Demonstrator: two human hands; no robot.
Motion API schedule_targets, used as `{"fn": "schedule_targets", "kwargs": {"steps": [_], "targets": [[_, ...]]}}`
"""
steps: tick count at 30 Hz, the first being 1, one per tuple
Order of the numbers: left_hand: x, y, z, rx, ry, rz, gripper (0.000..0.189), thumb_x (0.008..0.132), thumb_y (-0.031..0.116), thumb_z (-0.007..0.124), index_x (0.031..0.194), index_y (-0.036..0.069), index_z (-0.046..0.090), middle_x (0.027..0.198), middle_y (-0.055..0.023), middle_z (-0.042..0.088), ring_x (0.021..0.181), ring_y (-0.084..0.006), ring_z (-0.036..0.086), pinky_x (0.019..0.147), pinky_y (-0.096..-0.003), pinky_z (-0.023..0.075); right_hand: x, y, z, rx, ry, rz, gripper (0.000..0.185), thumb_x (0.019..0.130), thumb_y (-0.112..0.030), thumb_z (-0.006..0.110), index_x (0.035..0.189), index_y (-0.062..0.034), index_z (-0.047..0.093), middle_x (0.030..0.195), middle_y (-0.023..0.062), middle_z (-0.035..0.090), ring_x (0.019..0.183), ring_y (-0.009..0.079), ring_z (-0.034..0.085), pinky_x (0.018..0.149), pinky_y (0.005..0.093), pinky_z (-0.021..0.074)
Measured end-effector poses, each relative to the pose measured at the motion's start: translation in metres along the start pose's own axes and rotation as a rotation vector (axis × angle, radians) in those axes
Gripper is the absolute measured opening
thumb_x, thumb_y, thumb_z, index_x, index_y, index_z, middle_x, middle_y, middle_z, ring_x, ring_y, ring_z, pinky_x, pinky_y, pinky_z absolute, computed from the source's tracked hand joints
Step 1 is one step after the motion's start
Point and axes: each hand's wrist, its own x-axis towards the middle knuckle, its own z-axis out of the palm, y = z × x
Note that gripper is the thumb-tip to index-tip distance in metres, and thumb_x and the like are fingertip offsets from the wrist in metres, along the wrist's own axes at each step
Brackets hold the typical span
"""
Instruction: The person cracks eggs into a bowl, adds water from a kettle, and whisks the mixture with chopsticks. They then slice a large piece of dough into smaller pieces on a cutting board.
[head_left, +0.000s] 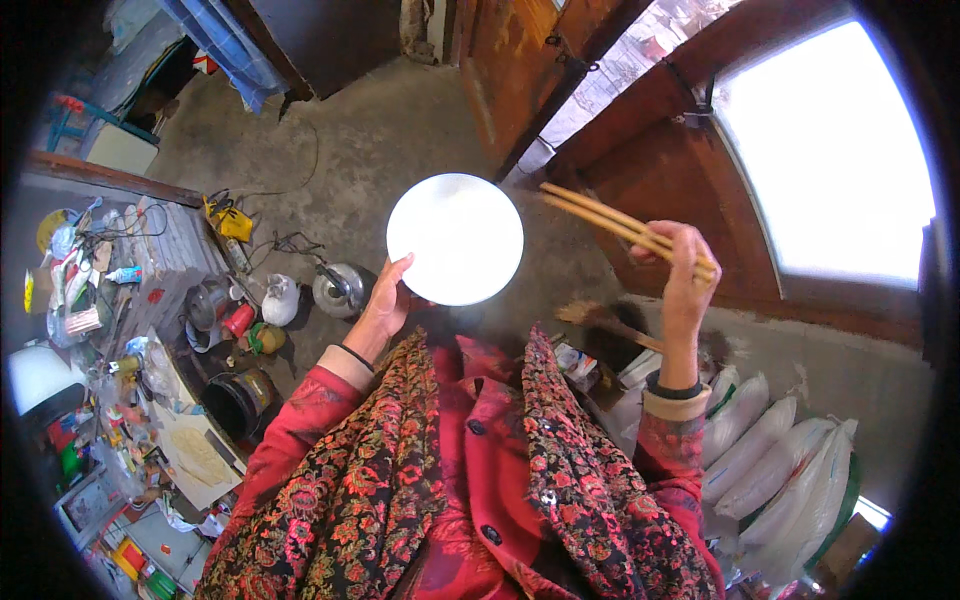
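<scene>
A round white dish (455, 240) is held out in front of my chest. My left hand (386, 296) grips it at the lower left, with the thumb over the rim and the other fingers hidden beneath. Glare washes out its inside, so I cannot tell whether it is a bowl or a plate, or what it holds. To the right, my right hand (682, 262) is closed around a pair of wooden chopsticks (600, 216). Their tips point left toward the dish but stay apart from it, and nothing is between them.
An open wooden door (517, 67) stands ahead. On the concrete floor to the left are a metal kettle (339, 291), a white bag (280, 300) and a dark bucket (238, 401). Several full white sacks (757, 450) lean at the right, near a straw brush (592, 315).
</scene>
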Motion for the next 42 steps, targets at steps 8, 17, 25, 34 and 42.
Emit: {"fn": "schedule_targets", "kwargs": {"steps": [8,17,25,34,42], "targets": [[0.081,0.045,0.018,-0.063,-0.093,-0.025,0.059,0.087,0.044,0.062,0.134,0.013,0.044,0.123,-0.0090,0.056,0.109,-0.0272,0.055,0.078,-0.0452,0.0499,0.151,0.060,0.026,0.053,0.091,0.012,0.027,0.101,-0.023,0.046,0.103,-0.0017,0.062,0.099,0.0070,0.066,0.064,0.0102,0.059,0.059,0.0222,0.0468],[0.153,0.116,-0.004,-0.020,-0.187,-0.041,0.063,0.088,0.022,0.062,0.142,0.006,0.031,0.136,-0.0129,0.046,0.122,-0.0303,0.050,0.100,-0.0473,0.0445,0.308,0.109,0.090,0.179,0.264,0.226,0.038,0.098,-0.039,0.052,0.105,-0.0034,0.063,0.074,0.0005,0.059,0.049,0.0077,0.044,0.044,0.0242,0.0359],[0.188,0.107,0.028,0.091,-0.352,-0.292,0.058,0.091,0.023,0.059,0.140,0.009,0.031,0.129,-0.0129,0.049,0.112,-0.0275,0.054,0.079,-0.0439,0.0554,0.293,0.083,0.107,-0.069,0.000,-0.019,0.033,0.095,-0.025,0.060,0.073,-0.0016,0.055,0.067,-0.0069,0.040,0.065,0.0060,0.036,0.054,0.0268,0.0340],[0.220,0.127,0.097,0.365,-0.416,-0.270,0.060,0.088,0.027,0.056,0.139,0.002,0.037,0.125,-0.0170,0.054,0.114,-0.0312,0.055,0.095,-0.0447,0.0472,0.292,0.086,0.133,-0.245,-0.207,-0.152,0.036,0.090,-0.013,0.057,0.125,-0.0140,0.061,0.081,0.0099,0.070,0.073,0.0213,0.066,0.069,0.0323,0.0520],[0.311,0.137,0.082,0.387,-0.298,-0.032,0.056,0.087,0.024,0.057,0.135,0.001,0.040,0.125,-0.0170,0.055,0.118,-0.0313,0.052,0.101,-0.0465,0.0418,0.448,0.209,0.054,0.518,0.441,0.372,0.065,0.095,-0.010,0.042,0.150,-0.0129,0.007,0.086,0.0152,0.069,0.044,0.0060,0.039,0.036,0.0215,0.0326]]}}
